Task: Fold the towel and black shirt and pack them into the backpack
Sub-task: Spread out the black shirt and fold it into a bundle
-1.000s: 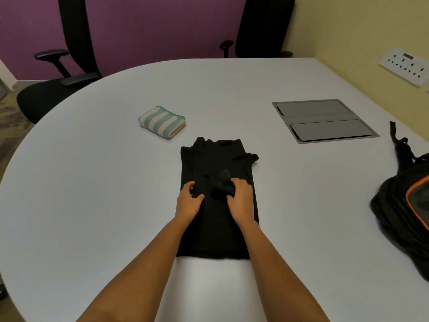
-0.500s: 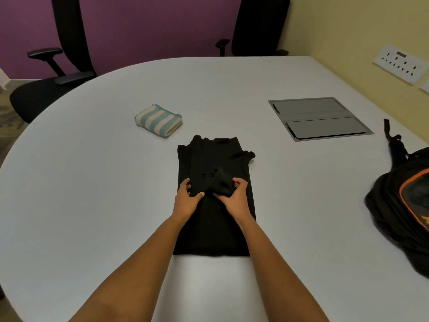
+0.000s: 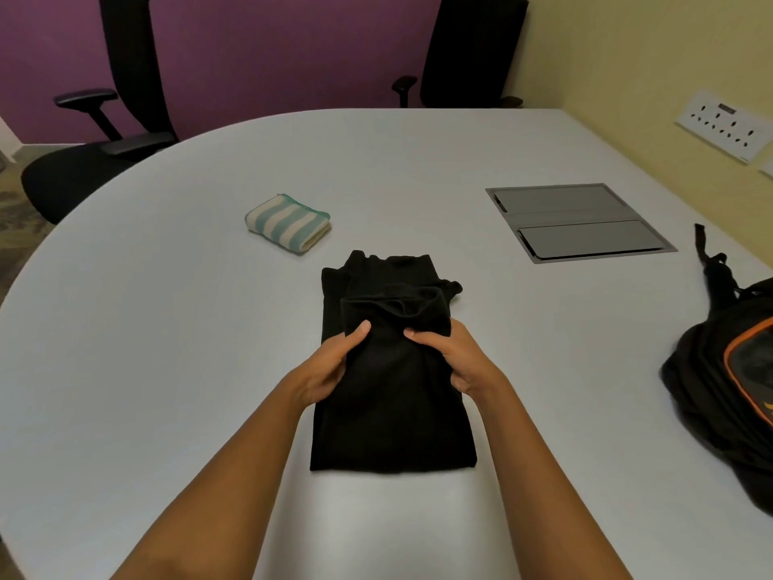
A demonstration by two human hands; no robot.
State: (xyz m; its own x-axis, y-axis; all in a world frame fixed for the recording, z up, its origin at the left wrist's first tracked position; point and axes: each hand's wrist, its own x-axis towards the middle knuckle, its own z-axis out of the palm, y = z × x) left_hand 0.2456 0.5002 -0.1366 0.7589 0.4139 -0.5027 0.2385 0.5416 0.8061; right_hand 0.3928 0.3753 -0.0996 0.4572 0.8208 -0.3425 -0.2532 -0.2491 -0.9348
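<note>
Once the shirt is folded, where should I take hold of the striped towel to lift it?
Clamp the towel across its middle from above, thumb on the near long side, fingers on the far one. It lies flat as a thick folded bundle with layered edges showing at its right end, so that grip should keep them together.

The black shirt (image 3: 393, 403) is lying in a long narrow strip, its middle bunching upward. The folded teal-and-cream striped towel (image 3: 288, 223) is sitting beyond it, leftward. The black, orange-trimmed backpack (image 3: 728, 391) is lying well apart at right.
</note>
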